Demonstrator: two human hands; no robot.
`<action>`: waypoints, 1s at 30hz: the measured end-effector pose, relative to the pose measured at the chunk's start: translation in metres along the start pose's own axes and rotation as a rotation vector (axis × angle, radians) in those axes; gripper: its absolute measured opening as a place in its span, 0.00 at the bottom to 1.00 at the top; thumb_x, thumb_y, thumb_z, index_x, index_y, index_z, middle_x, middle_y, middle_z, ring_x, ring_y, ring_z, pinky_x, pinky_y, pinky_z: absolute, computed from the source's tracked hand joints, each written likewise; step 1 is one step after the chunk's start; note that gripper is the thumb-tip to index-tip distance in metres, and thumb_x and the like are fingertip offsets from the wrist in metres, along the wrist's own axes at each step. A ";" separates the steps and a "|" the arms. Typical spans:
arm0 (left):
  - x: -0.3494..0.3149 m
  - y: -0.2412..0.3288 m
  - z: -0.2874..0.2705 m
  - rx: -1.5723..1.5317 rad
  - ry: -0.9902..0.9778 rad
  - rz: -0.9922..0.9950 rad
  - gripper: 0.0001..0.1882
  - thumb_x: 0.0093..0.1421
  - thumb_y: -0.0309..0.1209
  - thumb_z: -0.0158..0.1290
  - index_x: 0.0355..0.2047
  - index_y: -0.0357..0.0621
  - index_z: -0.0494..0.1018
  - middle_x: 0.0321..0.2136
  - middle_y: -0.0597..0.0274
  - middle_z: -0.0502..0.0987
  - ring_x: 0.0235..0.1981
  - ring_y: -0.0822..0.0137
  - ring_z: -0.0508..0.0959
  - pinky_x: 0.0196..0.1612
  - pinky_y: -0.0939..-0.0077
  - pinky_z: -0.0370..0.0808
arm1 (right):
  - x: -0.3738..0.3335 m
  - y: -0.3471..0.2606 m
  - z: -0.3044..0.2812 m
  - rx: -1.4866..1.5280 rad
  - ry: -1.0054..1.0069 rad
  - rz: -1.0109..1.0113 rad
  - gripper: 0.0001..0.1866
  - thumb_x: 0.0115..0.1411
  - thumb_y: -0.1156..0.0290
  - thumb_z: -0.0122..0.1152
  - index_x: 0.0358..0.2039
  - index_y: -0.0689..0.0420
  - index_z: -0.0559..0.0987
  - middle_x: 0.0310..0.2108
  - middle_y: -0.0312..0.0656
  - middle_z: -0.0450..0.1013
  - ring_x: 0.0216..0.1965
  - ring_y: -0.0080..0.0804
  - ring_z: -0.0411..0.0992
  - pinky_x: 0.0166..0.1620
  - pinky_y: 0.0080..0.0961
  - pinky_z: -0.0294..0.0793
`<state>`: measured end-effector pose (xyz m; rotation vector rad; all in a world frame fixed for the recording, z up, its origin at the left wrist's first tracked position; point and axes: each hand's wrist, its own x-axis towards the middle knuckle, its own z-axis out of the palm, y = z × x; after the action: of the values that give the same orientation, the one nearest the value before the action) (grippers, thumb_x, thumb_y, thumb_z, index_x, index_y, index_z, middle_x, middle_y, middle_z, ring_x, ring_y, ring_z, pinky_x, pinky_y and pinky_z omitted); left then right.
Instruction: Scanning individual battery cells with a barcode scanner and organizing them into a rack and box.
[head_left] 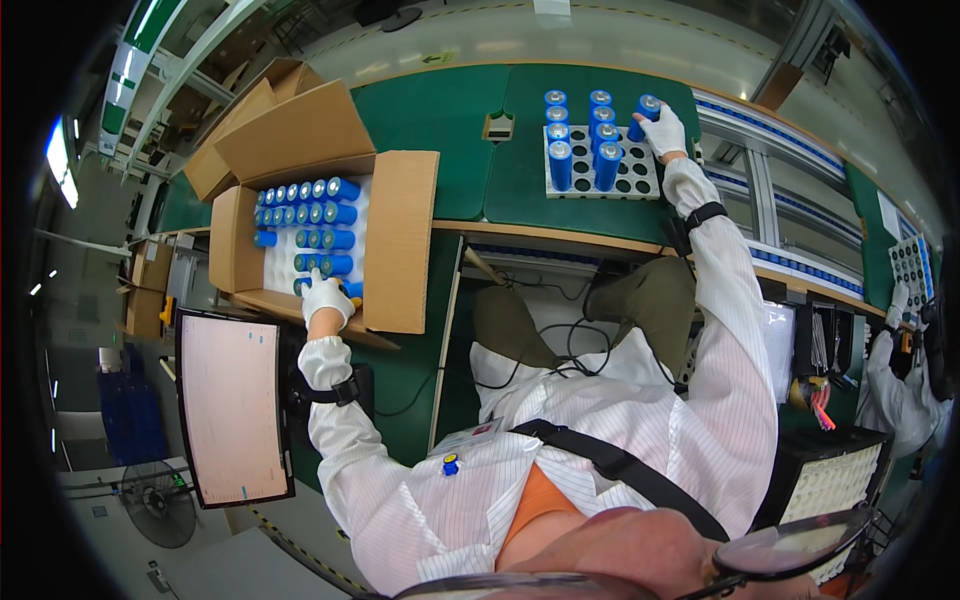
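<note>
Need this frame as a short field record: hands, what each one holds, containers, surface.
left hand: gloved left hand reaches into the open cardboard box, on the blue cylindrical cells lying in it
right hand: gloved right hand grips one blue cell over the tray
tray: white perforated tray with upright blue cells in its left holes, right holes empty
surface: green bench
nearby: monitor at the person's left; another person's sleeve at far right

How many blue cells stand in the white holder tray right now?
8 in the white holder tray: two columns of four blue cells. A ninth is gripped by the right hand at its corner.
</note>
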<state>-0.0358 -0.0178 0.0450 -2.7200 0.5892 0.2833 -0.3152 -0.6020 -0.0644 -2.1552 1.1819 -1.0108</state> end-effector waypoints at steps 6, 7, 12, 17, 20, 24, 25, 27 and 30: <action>0.010 -0.009 0.021 -0.156 0.092 0.033 0.25 0.49 0.36 0.65 0.46 0.37 0.74 0.64 0.41 0.56 0.57 0.41 0.66 0.57 0.61 0.70 | 0.010 -0.004 0.002 -0.074 -0.105 -0.024 0.33 0.50 0.53 0.69 0.51 0.60 0.74 0.44 0.53 0.76 0.46 0.48 0.75 0.49 0.34 0.73; 0.013 -0.017 0.026 -0.138 0.141 0.069 0.23 0.49 0.36 0.65 0.43 0.37 0.75 0.55 0.38 0.67 0.52 0.42 0.72 0.52 0.60 0.72 | 0.012 -0.007 0.003 -0.075 -0.100 -0.019 0.33 0.50 0.53 0.69 0.51 0.60 0.74 0.44 0.53 0.76 0.46 0.48 0.75 0.49 0.34 0.73; -0.015 -0.013 -0.006 -0.305 0.214 -0.052 0.20 0.49 0.34 0.65 0.40 0.38 0.74 0.36 0.41 0.78 0.41 0.41 0.77 0.43 0.58 0.75 | 0.020 0.003 -0.002 -0.050 -0.113 -0.023 0.34 0.50 0.52 0.69 0.52 0.60 0.73 0.43 0.54 0.76 0.46 0.49 0.75 0.49 0.34 0.74; -0.001 -0.077 0.027 -0.793 0.447 -0.028 0.21 0.55 0.27 0.62 0.47 0.32 0.70 0.36 0.54 0.78 0.37 0.66 0.77 0.39 0.71 0.76 | 0.017 -0.006 -0.002 -0.039 -0.151 -0.063 0.34 0.50 0.51 0.69 0.51 0.61 0.73 0.43 0.55 0.76 0.46 0.50 0.75 0.48 0.34 0.74; -0.008 -0.082 0.021 -1.508 0.407 -0.094 0.23 0.61 0.29 0.57 0.52 0.31 0.63 0.44 0.51 0.72 0.43 0.60 0.76 0.46 0.72 0.80 | 0.014 0.001 -0.004 -0.102 -0.148 -0.019 0.34 0.50 0.51 0.69 0.51 0.60 0.74 0.43 0.54 0.76 0.45 0.49 0.75 0.48 0.35 0.74; -0.008 -0.085 0.024 -2.003 0.505 -0.015 0.26 0.63 0.33 0.53 0.54 0.27 0.60 0.49 0.42 0.68 0.48 0.52 0.74 0.52 0.65 0.79 | 0.014 0.002 -0.001 -0.113 -0.154 -0.050 0.32 0.49 0.50 0.69 0.48 0.59 0.75 0.41 0.54 0.76 0.44 0.49 0.75 0.47 0.36 0.74; -0.009 -0.085 0.028 -2.002 0.509 -0.016 0.26 0.63 0.33 0.53 0.54 0.27 0.60 0.49 0.42 0.68 0.48 0.52 0.74 0.52 0.65 0.79 | 0.013 0.000 0.000 -0.127 -0.128 -0.049 0.30 0.49 0.51 0.69 0.46 0.58 0.76 0.40 0.53 0.77 0.43 0.49 0.75 0.47 0.36 0.74; -0.011 -0.080 0.029 -2.311 0.418 0.073 0.28 0.64 0.33 0.52 0.55 0.22 0.58 0.54 0.39 0.66 0.53 0.49 0.72 0.54 0.64 0.78 | 0.015 0.001 0.001 -0.128 -0.136 -0.032 0.30 0.49 0.51 0.69 0.46 0.58 0.76 0.40 0.53 0.77 0.43 0.49 0.75 0.47 0.36 0.74; -0.025 -0.058 0.019 -2.479 0.254 0.206 0.29 0.65 0.31 0.50 0.58 0.20 0.55 0.57 0.39 0.63 0.58 0.50 0.68 0.61 0.65 0.70 | 0.015 -0.002 0.001 -0.140 -0.139 -0.011 0.29 0.49 0.51 0.69 0.45 0.58 0.76 0.41 0.53 0.77 0.44 0.49 0.75 0.48 0.37 0.74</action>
<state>-0.0358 0.0477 0.0504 -4.9746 0.6848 1.6104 -0.3078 -0.6139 -0.0581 -2.3016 1.2071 -0.7892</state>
